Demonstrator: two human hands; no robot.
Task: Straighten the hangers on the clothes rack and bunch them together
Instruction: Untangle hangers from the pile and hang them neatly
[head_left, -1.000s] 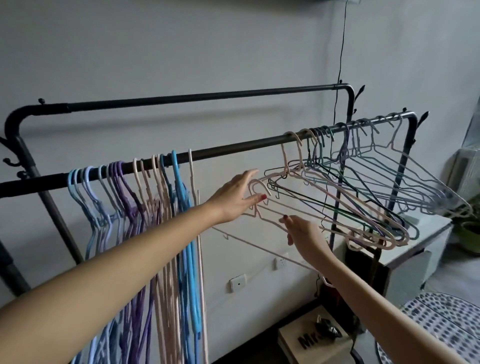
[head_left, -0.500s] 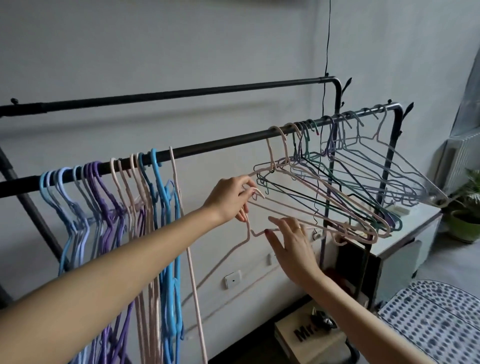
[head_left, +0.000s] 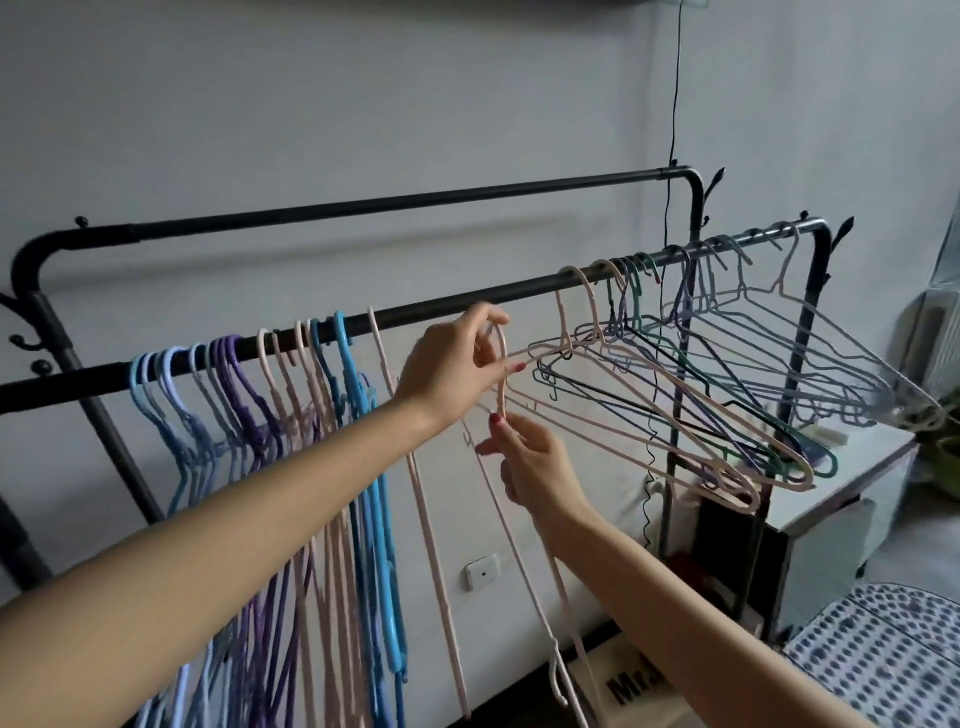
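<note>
A black clothes rack has a near bar (head_left: 447, 312) and a higher far bar (head_left: 395, 208). On the near bar's left hangs a tight bunch of blue, purple and pink hangers (head_left: 270, 415). Skewed pink, green and grey hangers (head_left: 727, 384) spread out at its right end. A single pink hanger (head_left: 524, 525) hangs off the bar, just below it. My left hand (head_left: 452, 374) pinches its hook. My right hand (head_left: 535, 462) grips its neck right beneath.
A white cabinet (head_left: 841, 499) stands under the rack's right end. A black cable (head_left: 675, 78) hangs down the wall behind. A patterned surface (head_left: 883, 649) lies at bottom right, a wooden box (head_left: 628, 680) on the floor, a potted plant (head_left: 945, 457) at far right.
Both hands have lifted the pink hanger up toward the near bar and turned it upright. The camera has tilted up and shifted right.
</note>
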